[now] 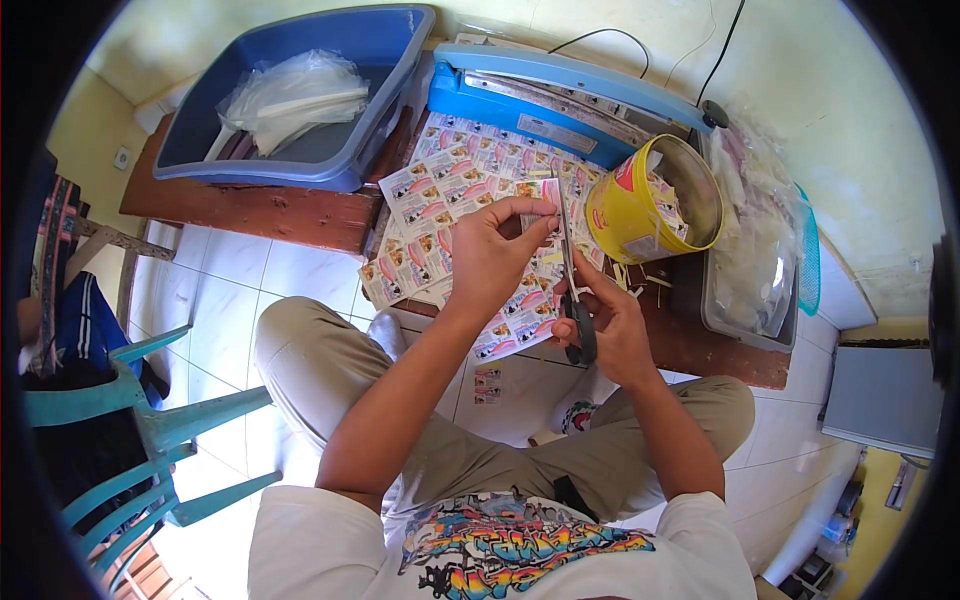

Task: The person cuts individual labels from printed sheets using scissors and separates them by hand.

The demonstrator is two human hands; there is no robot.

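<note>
My left hand (495, 255) is closed, thumb and fingers pinching the upper part of a printed label sheet (515, 322). Part of that sheet is hidden behind the hand and wrist. In my right hand (618, 325) is a pair of scissors (568, 250) with black handles, its blades pointing up along the sheet's right edge. Whether the blades are apart is hard to see. More printed sheets (425, 200) with rows of small colourful labels lie under and beyond my hands. A yellow tub (615, 215) holding paper pieces stands tilted just right of the scissors.
A blue paper cutter (530, 115) lies behind the sheets. At the left a blue basin (345, 175) holds clear plastic bags (300, 95). A grey container (745, 325) with plastic bags stands at the right. Paper scraps lie near the tub. A green chair (165, 430) is at lower left.
</note>
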